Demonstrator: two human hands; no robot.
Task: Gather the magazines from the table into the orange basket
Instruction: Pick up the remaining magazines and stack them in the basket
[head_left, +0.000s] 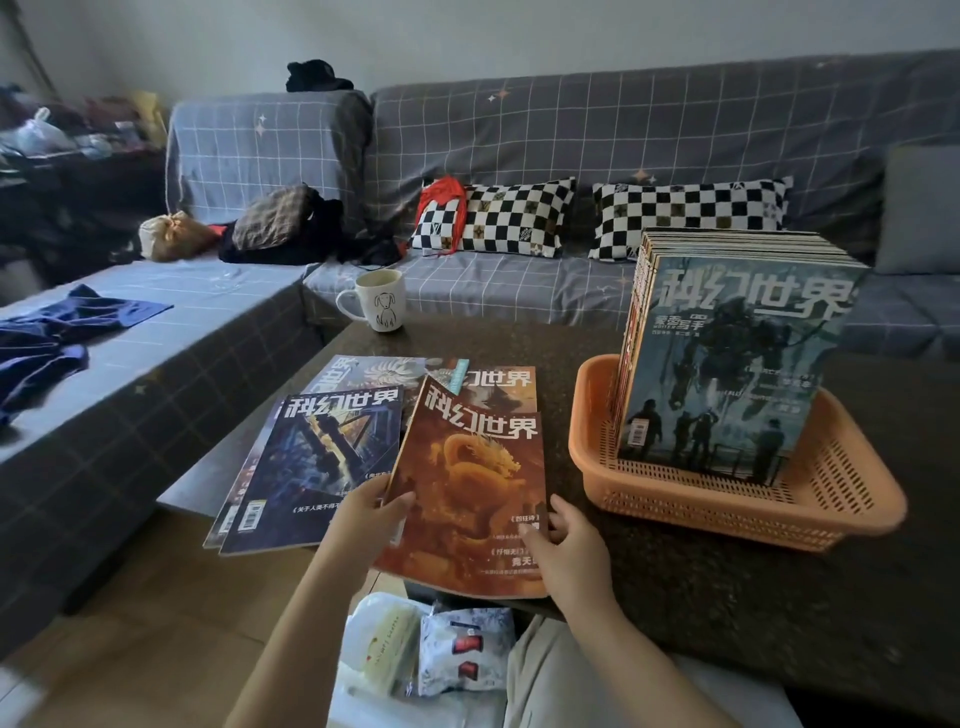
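Note:
An orange dragon-cover magazine (475, 483) is tilted up off the dark table (701, 597). My left hand (371, 512) grips its left edge, thumb on the cover. My right hand (566, 551) pinches its lower right edge. Beside it on the left lies a dark blue magazine (322, 462), with others (374, 371) fanned out beneath and behind. The orange basket (841, 499) stands at the right and holds a stack of magazines upright, a teal-cover one (727, 374) in front.
A white mug (376, 301) stands at the table's far edge. A grey checked sofa (623, 145) with checkered pillows runs behind. Plastic-wrapped packets (426, 644) lie on a low surface near my lap. Wooden floor (156, 623) shows at the left.

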